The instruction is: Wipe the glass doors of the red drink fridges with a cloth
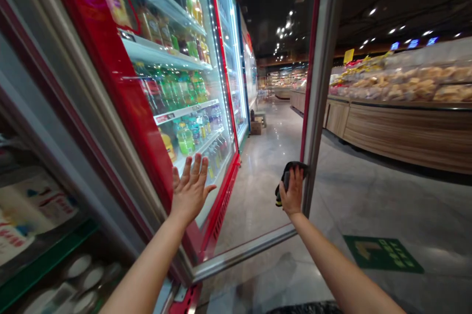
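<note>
My left hand (190, 184) is spread flat with its fingers apart, in front of the open glass door (258, 196) and near its hinge side. Whether the palm touches the glass I cannot tell. At the far side of the door, my right hand (292, 191) is closed on a black cloth-like bundle (283, 181) with a bit of yellow at its lower end. The bundle lies against the glass, beside the metal door frame (315, 107). Through the glass shows a red drinks cooler (221, 191) with several rows of bottles (184, 138).
At the left, an open cooler compartment holds packages (37, 206) and white-lidded containers (79, 266) beside a green shelf edge (47, 257). A wood-panelled display counter (398, 127) curves along the right. A green floor sign (383, 254) lies on the grey floor. Boxes (256, 126) stand farther down the aisle.
</note>
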Demonstrator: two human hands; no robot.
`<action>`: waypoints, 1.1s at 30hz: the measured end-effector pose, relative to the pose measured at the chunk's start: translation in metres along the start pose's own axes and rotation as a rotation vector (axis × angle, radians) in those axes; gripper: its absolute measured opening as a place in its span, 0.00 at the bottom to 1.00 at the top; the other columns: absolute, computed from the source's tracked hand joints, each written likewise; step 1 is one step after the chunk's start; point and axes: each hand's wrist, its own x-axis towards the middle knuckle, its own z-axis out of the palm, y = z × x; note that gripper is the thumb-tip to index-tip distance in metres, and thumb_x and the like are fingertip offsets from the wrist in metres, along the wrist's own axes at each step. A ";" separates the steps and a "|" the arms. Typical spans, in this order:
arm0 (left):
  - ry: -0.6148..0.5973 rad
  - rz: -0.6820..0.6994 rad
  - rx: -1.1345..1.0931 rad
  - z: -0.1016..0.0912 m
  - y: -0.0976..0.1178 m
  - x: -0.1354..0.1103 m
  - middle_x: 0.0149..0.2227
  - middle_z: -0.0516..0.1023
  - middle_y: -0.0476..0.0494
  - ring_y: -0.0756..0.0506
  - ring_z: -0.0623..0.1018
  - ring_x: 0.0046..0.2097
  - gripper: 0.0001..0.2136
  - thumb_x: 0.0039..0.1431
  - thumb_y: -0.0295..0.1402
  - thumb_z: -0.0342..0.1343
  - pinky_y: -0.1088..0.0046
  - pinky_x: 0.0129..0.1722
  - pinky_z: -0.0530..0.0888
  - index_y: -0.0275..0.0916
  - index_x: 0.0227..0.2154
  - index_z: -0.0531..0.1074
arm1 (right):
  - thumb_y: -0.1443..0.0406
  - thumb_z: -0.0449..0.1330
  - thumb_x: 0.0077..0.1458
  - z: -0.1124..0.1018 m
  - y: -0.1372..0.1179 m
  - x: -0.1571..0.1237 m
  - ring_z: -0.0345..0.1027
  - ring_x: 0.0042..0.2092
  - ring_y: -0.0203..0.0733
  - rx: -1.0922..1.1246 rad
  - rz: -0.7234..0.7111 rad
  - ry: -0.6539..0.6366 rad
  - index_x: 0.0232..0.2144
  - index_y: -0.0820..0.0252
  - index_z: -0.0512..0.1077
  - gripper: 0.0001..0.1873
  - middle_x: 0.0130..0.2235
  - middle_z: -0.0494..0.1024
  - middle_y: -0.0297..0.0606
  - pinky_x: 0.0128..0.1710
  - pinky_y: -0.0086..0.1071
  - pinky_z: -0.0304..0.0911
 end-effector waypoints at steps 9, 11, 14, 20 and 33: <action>-0.006 -0.062 0.042 -0.009 0.015 0.007 0.74 0.38 0.38 0.36 0.39 0.73 0.47 0.62 0.43 0.60 0.45 0.70 0.34 0.47 0.71 0.30 | 0.74 0.47 0.59 0.012 0.017 0.020 0.36 0.74 0.48 0.097 0.060 -0.021 0.71 0.55 0.48 0.39 0.74 0.45 0.44 0.70 0.54 0.46; 0.019 -0.086 0.046 -0.009 0.030 0.008 0.74 0.34 0.39 0.36 0.37 0.74 0.47 0.63 0.42 0.59 0.45 0.70 0.34 0.46 0.71 0.29 | 0.74 0.48 0.57 0.011 0.028 0.024 0.40 0.73 0.47 0.112 0.057 -0.016 0.70 0.55 0.51 0.39 0.73 0.49 0.44 0.70 0.52 0.47; -0.019 -0.017 0.039 -0.001 0.058 0.014 0.74 0.30 0.44 0.37 0.34 0.74 0.47 0.61 0.41 0.60 0.46 0.70 0.32 0.50 0.71 0.31 | 0.76 0.48 0.55 0.012 0.045 -0.003 0.50 0.71 0.47 0.123 0.071 -0.028 0.68 0.56 0.59 0.38 0.70 0.57 0.45 0.68 0.50 0.53; -0.175 0.022 0.043 0.030 0.081 0.027 0.74 0.33 0.46 0.36 0.31 0.73 0.55 0.50 0.39 0.71 0.43 0.67 0.23 0.55 0.71 0.37 | 0.76 0.51 0.52 -0.005 0.044 -0.011 0.67 0.60 0.48 0.102 0.058 0.075 0.62 0.56 0.68 0.35 0.61 0.72 0.46 0.60 0.48 0.65; -0.129 0.027 -0.008 0.034 0.079 0.021 0.73 0.37 0.48 0.39 0.33 0.73 0.58 0.48 0.35 0.72 0.47 0.67 0.22 0.56 0.71 0.35 | 0.72 0.50 0.61 -0.014 0.086 0.015 0.64 0.57 0.49 -0.204 -0.199 -0.016 0.53 0.52 0.77 0.24 0.53 0.75 0.44 0.59 0.46 0.63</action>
